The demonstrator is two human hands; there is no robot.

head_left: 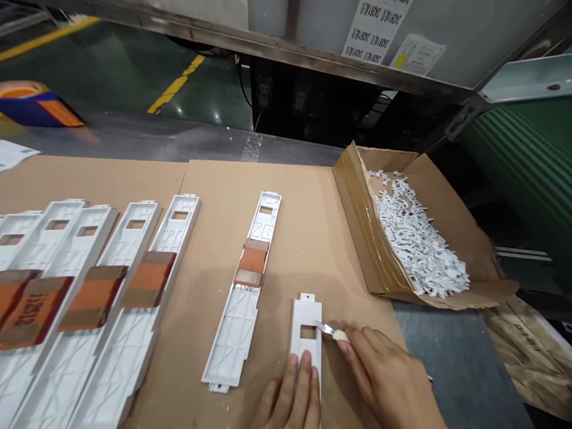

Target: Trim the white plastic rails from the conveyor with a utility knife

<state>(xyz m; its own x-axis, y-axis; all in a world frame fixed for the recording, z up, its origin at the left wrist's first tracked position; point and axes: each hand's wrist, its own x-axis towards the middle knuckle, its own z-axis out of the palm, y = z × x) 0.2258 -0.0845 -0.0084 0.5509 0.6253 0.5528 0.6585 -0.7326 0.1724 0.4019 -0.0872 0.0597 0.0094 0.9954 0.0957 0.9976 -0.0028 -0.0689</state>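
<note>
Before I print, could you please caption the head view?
Left hand on white strip, right hand holding knife at its edge.

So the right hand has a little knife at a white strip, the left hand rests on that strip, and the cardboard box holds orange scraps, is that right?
Not quite: in the head view, the scraps in the cardboard box are white, not orange. The rest holds: the right hand has a little knife at a white strip, and the left hand rests on that strip.

From here I see a bare left hand (295, 396), its nails (306, 356) short and rounded; the right hand (395, 378) is just as bare, fingers (364, 347) included.
</note>
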